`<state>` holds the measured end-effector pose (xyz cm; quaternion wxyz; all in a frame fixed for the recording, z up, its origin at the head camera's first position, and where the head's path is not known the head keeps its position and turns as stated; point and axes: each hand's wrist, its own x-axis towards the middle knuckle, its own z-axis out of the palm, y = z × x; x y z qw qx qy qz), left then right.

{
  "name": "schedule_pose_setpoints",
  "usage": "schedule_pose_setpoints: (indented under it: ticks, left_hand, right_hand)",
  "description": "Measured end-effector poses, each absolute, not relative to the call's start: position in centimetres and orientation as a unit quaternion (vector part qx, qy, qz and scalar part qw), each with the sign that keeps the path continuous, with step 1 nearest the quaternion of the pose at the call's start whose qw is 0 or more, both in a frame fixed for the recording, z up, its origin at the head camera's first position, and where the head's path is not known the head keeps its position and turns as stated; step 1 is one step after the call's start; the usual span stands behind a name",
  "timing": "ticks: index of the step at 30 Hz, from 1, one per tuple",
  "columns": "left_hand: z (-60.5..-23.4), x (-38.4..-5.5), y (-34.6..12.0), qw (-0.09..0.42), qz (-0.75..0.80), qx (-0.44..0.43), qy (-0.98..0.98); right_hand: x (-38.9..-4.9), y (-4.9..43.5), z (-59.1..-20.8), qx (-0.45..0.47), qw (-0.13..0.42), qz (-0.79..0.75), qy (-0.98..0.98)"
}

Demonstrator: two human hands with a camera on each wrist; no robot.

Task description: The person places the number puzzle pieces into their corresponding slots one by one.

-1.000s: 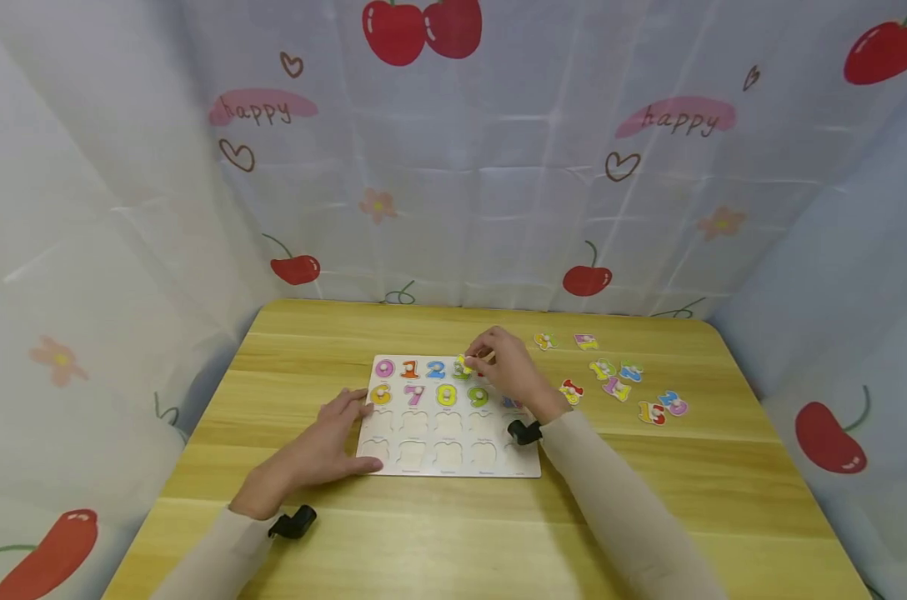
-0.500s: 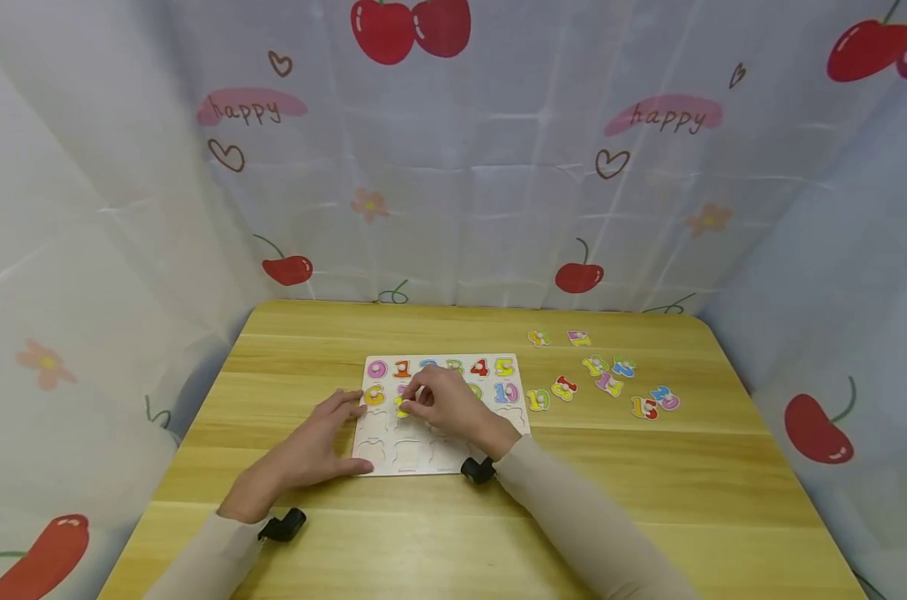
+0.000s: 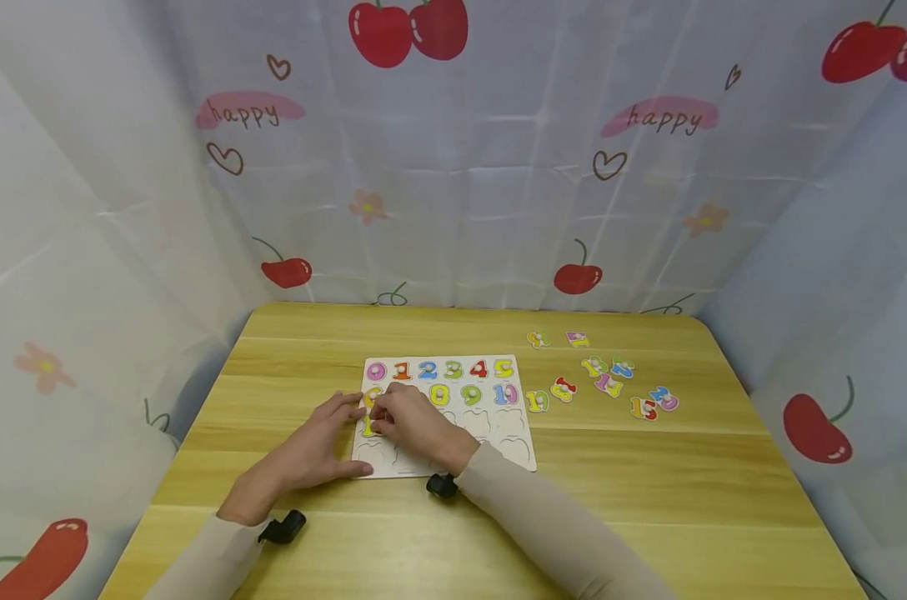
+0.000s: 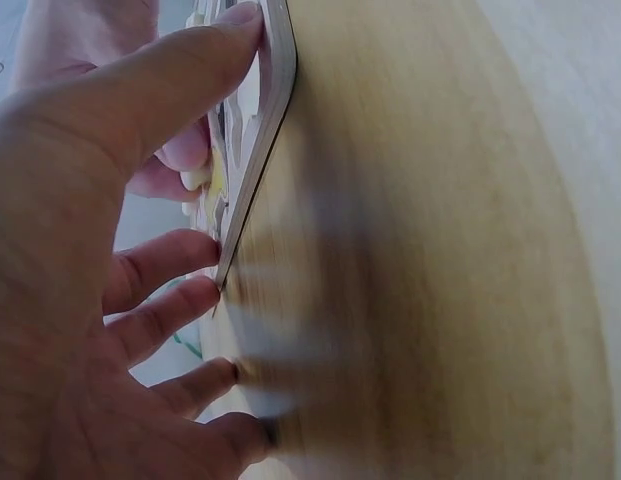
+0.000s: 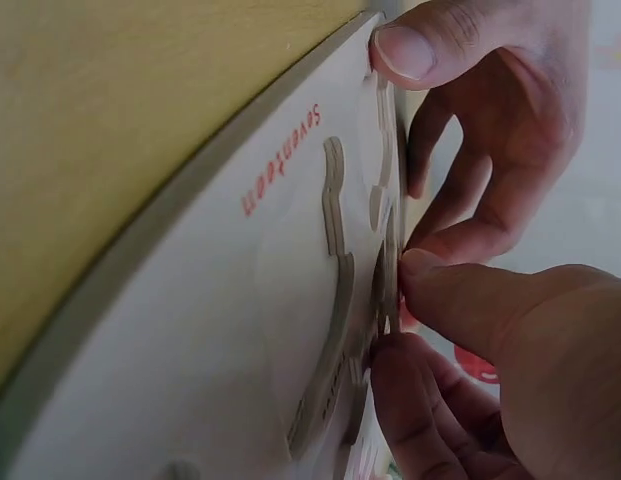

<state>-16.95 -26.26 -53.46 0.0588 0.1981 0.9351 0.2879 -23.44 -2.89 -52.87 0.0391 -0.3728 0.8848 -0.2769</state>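
A white number puzzle board (image 3: 483, 423) lies flat on the table. My right hand (image 3: 416, 425) pinches a yellow number puzzle piece (image 3: 367, 427) at the leftmost recess of the third row; the fingers cover part of it, and I cannot tell whether it sits fully in. Along the board's left side rests my left hand (image 3: 314, 450), thumb on the front corner and fingers spread at the edge. In the left wrist view the thumb (image 4: 180, 85) presses on the board's top. "Seventeen" is printed beside a recess on the board (image 5: 210, 290) in the right wrist view.
Loose number pieces lie right of the board, among them a green-and-yellow piece (image 3: 538, 401) close to its edge and a red-and-yellow piece (image 3: 563, 389). The wooden table (image 3: 686, 500) meets a cherry-patterned curtain (image 3: 453, 208) at the back and sides.
My right hand has moved left across the board with the yellow puzzle piece, from the top row down to the third row's left end. The left hand stays at the board's edge.
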Motion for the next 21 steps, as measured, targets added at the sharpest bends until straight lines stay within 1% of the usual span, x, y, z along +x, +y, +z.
schedule_pose_setpoints:
  ticks: [9,16,21]
  left_hand:
    - [-53.57,-16.91,-26.20,0.063,0.289,0.198,0.935]
    - [-53.78,-16.95,-26.31,0.048,0.288,0.209,0.933]
    - [-53.75,-17.00,-26.33,0.051,0.286,0.208,0.934]
  right_hand:
    - [-23.28,-2.84,-53.05,-0.364,0.041,-0.268,0.891]
    - [-23.36,-3.06,-53.24,-0.361,0.038,-0.270,0.892]
    - [-23.35,-3.05,-53.36,-0.358,0.043,-0.277,0.891]
